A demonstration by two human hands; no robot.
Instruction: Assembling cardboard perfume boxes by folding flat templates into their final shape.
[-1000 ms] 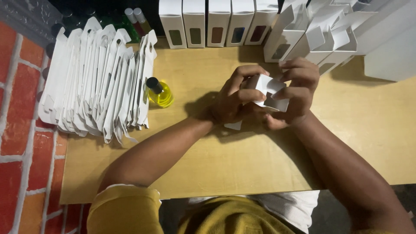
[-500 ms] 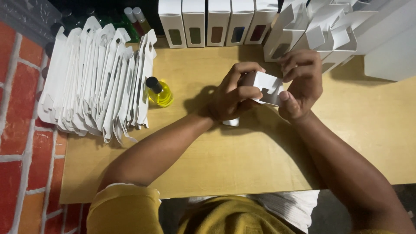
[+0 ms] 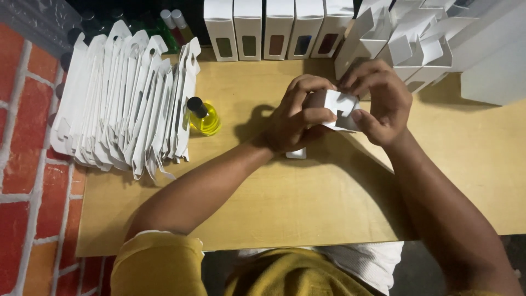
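Both hands are closing on one small white carton (image 3: 338, 108) held above the middle of the tabletop (image 3: 285, 208). The left hand (image 3: 296, 118) is wrapping its body in a tight grip, while the right hand (image 3: 383, 101) is pinching the end flaps between thumb and fingers — the flaps are standing partly open, so this carton looks only half formed.

At 12 o'clock a row of finished window boxes (image 3: 279, 27) is standing upright, and at 1 o'clock a pile of open cartons (image 3: 405, 44) is leaning together — that part appears done. At 9 o'clock a thick stack of flat blanks (image 3: 126, 104) is waiting, so much seems left. A small yellow bottle (image 3: 204, 118) is lying just beside the stack.
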